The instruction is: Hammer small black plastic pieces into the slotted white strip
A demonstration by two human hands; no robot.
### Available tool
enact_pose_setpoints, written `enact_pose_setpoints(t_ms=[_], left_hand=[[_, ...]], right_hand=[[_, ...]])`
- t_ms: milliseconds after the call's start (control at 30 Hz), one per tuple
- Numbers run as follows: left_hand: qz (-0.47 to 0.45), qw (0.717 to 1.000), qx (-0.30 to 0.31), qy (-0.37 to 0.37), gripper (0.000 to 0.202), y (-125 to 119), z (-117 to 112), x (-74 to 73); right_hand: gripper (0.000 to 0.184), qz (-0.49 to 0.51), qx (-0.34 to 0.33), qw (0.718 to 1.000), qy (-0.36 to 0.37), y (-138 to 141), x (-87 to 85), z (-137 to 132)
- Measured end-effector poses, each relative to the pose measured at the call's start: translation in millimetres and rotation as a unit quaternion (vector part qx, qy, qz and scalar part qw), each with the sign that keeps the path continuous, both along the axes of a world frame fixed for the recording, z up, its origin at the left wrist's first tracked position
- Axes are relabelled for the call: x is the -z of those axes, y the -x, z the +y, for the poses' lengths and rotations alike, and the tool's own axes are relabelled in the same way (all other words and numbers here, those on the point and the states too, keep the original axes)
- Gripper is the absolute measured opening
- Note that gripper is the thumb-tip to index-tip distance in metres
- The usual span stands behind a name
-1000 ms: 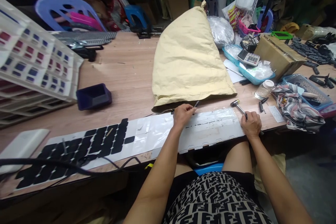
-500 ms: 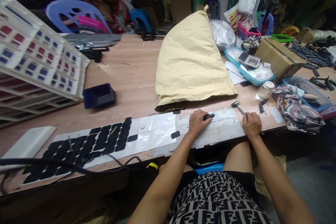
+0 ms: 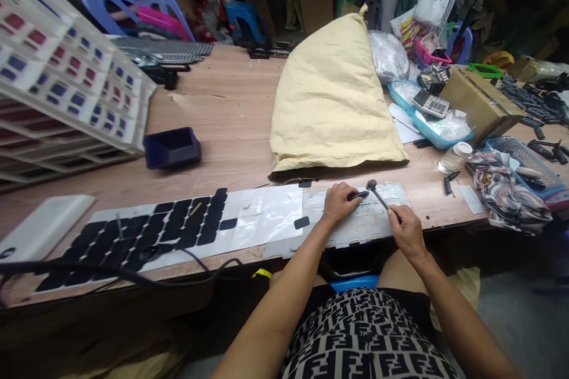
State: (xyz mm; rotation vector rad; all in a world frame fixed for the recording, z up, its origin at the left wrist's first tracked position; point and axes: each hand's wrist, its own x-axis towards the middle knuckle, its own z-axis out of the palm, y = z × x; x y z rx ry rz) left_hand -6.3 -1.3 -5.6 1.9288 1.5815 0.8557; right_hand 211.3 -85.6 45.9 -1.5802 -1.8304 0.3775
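Observation:
My left hand (image 3: 340, 201) is closed on a small black part (image 3: 358, 195), its tip sticking out to the right over the taped white board (image 3: 368, 225). The fingers hide the rest of this part, so its kind does not show. In my right hand (image 3: 406, 229) is a hammer (image 3: 380, 196), gripped by its handle. The hammer's head is just right of the black part's tip, and I cannot tell whether they touch. To the left, several flat black pieces lie in rows on a white sheet (image 3: 262, 213).
Beyond the board stands a large yellowish sack (image 3: 329, 100). A dark blue bin (image 3: 172, 148) and a white crate (image 3: 75, 71) are on the left. On the right are a jar (image 3: 454, 157), a patterned cloth (image 3: 507, 189) and a blue basket (image 3: 528, 160). Black cables (image 3: 133, 275) cross the front left.
My right hand has brought the hammer left and inward from the board's right end, close to the black part. The left hand keeps its hold. The whole view has shifted slightly.

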Motion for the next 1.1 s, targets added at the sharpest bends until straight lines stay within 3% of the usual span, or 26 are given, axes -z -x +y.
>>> enact_pose_setpoints(t_ms=[233,367,533,700,833,967,1033,1100], left_hand=[[-0.002,1.000,-0.001,0.008,0.014,-1,1,-1.4],[-0.008,1.000,0.002,0.007,0.013,-1,0,-2.0],[-0.001,1.000,-0.001,0.022,0.014,-1,1,-4.9],[-0.010,1.000,0.002,0.016,0.015,-2,0,-5.3],[-0.008,1.000,0.000,0.013,0.014,-2,2,-3.7],[-0.008,1.000,0.006,0.008,0.014,-1,4,-7.0],[-0.027,0.999,0.026,-0.006,0.016,0,-7,-10.9],[-0.056,0.996,0.070,-0.023,0.020,-1,-32,-14.5]], right_hand=[[0.029,-0.045,0.017,0.999,0.002,3,8.2,3],[0.028,-0.029,-0.003,1.000,-0.009,10,4.4,2],[0.028,-0.052,-0.028,0.998,0.003,15,12.6,2],[0.029,-0.109,0.031,0.993,-0.036,-17,14.9,25],[0.028,-0.231,0.126,0.962,-0.073,-56,21.3,48],[0.024,-0.295,0.166,0.938,-0.077,-74,33.5,54],[0.023,-0.301,0.175,0.934,-0.078,-75,37.1,53],[0.023,-0.301,0.175,0.934,-0.075,-73,38.1,52]])
